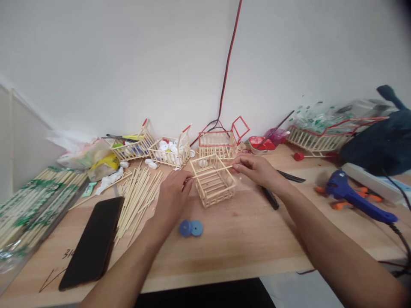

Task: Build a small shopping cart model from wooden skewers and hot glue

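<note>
A thin wooden stick [212, 171] spans the open top of a small basket [214, 199] built from pale sticks. My left hand [173, 190] is closed at the stick's left end, beside the basket's left wall. At the other end, my right hand [252, 167] pinches the stick between thumb and fingers, just off the basket's right side. The basket stands upright on the wooden table [244, 252]. Two blue round caps [191, 228] lie in front of it.
Loose sticks [138, 201] and a black phone [93, 244] lie left, near packaged chopsticks [35, 205]. Several stick carts, one a red-trimmed cart [218, 145], line the wall. A dish of red paint [261, 144] stands behind my right hand. A blue glue gun [356, 196] lies right.
</note>
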Tool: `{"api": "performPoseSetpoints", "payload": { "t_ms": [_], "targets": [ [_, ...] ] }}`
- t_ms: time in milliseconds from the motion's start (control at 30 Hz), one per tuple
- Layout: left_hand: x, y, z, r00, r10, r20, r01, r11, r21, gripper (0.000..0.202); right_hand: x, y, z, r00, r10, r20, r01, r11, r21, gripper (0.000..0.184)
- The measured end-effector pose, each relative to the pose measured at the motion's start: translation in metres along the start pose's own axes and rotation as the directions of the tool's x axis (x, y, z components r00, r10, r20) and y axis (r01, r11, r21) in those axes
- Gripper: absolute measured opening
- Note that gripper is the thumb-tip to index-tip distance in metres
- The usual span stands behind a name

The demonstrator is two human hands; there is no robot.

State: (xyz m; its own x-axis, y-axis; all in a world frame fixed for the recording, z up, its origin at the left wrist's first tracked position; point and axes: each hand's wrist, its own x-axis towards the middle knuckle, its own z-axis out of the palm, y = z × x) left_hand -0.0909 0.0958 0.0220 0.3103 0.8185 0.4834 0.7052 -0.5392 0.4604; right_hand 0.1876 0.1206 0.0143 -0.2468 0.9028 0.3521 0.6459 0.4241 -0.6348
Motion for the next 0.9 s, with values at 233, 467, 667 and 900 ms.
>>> {"api": "performPoseSetpoints", "payload": {
  "t_ms": [233, 467, 667, 900],
  "targets": [
    [0.0019, 0.0008, -0.0008, 0.998, -0.056, -0.015, 0.056, 0.998, -0.007, 0.008, 0.0002, -0.0016, -0.0004, 1.000, -0.006, 0.004, 0.006, 1.000, -0.015, 0.025],
    [0.0019, 0.0015, -0.0008, 0.997, -0.076, -0.018, 0.075, 0.997, -0.009, 0.008, -0.0001, -0.0025, 0.0002, 1.000, 0.011, -0.001, -0.011, 1.000, -0.021, 0.026],
    [0.0015, 0.0001, -0.0007, 0.994, -0.103, -0.028, 0.102, 0.994, -0.031, 0.008, -0.0006, -0.0044, 0.0000, 1.000, 0.014, -0.002, -0.014, 1.000, -0.017, 0.027],
    [0.0021, -0.0010, -0.0018, 0.992, -0.125, -0.024, 0.123, 0.991, -0.051, 0.008, -0.0005, -0.0060, 0.0000, 0.999, 0.035, 0.011, -0.035, 0.999, -0.007, 0.028]
  ]
}}
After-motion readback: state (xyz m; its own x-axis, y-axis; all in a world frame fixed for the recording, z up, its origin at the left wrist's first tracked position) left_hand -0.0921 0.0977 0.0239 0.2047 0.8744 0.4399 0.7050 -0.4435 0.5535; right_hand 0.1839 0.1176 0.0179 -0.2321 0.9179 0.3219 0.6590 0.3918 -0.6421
